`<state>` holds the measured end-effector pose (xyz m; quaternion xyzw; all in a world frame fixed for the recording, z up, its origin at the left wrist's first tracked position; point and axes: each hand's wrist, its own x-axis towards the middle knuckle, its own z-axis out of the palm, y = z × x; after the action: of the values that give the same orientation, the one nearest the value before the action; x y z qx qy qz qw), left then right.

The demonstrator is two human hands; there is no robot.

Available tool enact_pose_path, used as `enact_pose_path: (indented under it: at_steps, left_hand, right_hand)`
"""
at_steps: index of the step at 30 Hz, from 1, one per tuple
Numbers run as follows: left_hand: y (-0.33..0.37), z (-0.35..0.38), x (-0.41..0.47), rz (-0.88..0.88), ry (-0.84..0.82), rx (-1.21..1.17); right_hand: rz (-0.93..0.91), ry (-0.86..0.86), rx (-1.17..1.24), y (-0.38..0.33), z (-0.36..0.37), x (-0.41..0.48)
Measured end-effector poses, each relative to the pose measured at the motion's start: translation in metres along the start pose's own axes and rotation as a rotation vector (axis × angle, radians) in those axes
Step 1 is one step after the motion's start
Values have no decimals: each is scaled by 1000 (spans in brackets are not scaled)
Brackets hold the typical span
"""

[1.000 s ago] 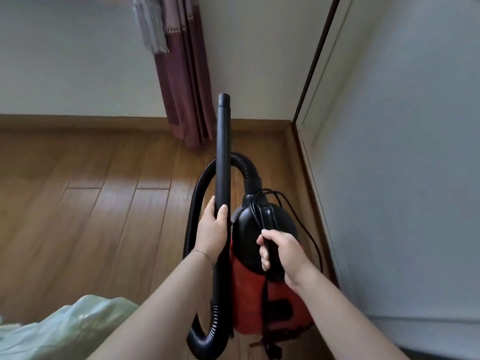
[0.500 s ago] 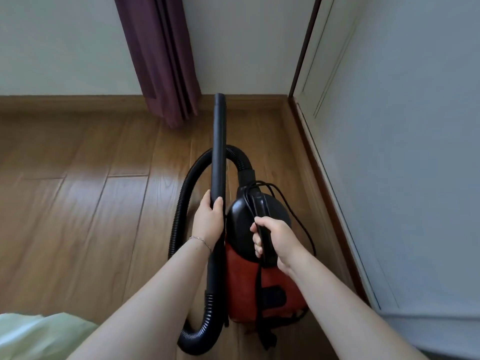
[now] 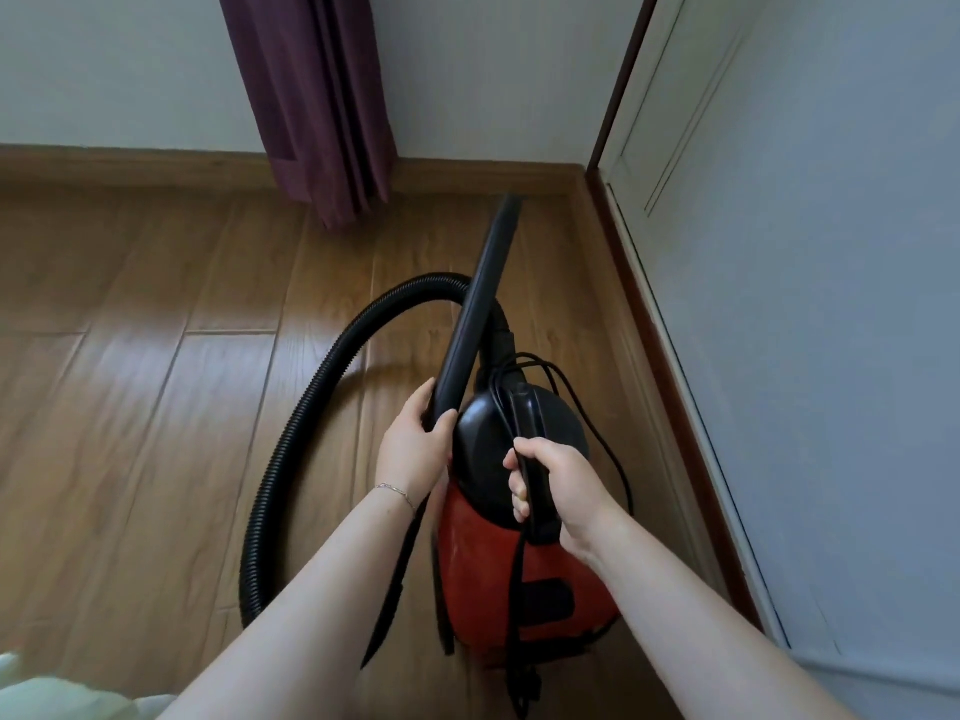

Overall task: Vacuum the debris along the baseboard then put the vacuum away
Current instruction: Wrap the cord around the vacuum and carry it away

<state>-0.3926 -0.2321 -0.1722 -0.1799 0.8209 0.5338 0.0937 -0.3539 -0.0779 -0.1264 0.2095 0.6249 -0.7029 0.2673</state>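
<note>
Your left forearm hides the near end of the hose; edges crop the curtain and the blurred green cloth.

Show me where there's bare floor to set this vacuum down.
Bare floor lies left of the hose, bordered by the far baseboard and curtain. A narrower strip runs between the vacuum and the right wall. Crowded in the middle: hose loop and tube.
</note>
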Motion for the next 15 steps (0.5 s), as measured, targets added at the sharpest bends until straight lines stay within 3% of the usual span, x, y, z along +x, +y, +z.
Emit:
enact_pose_path:
  at_steps: [15]
  left_hand:
    - [-9,14,7,54,-52,71]
  right_hand:
    - [-144,58,-23,3,1,-6]
